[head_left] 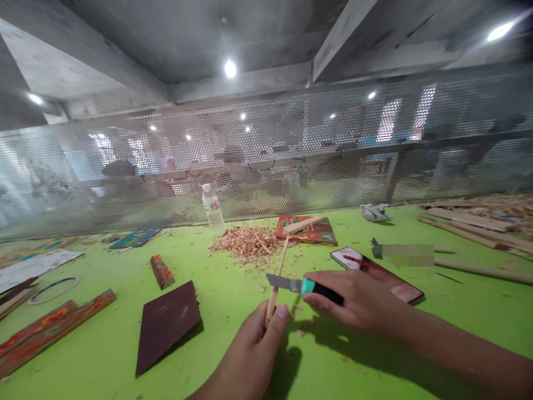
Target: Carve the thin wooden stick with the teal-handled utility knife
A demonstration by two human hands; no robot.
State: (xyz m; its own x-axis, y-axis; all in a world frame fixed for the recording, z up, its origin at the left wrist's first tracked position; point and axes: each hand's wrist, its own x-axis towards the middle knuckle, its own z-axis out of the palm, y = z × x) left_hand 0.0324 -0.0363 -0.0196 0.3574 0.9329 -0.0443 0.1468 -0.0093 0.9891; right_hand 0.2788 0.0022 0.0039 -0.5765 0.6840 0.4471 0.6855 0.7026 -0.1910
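The left hand (254,347) grips the lower end of a thin wooden stick (278,278), holding it nearly upright above the green desk (104,344); the right hand (358,303) clasps a knife (300,285) with a teal collar, its blade touching the stick's middle; a pile of wood shavings (245,244) lies farther off, a water bottle (214,210) beside it; a phone (377,273) lies right of the hands; a dark sheet of sandpaper (166,325) lies at near left.
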